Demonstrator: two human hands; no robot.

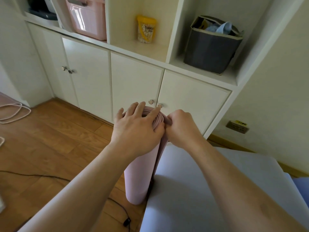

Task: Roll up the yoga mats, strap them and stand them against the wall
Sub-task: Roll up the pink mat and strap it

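Note:
A pink yoga mat stands upright on the wooden floor, partly rolled, in front of the white cabinet doors. Its loose unrolled part spreads to the right and towards me, showing a pale lilac face. My left hand lies flat on top of the roll's spiral end, fingers spread. Beside it, my right hand pinches the outer layer's top edge at the roll's right side.
White cabinet with knobs stands right behind the roll. Open shelves above hold a pink bin, a yellow-lidded jar and a grey fabric basket. Pink straps lie on the floor at left. A black cable crosses the floor.

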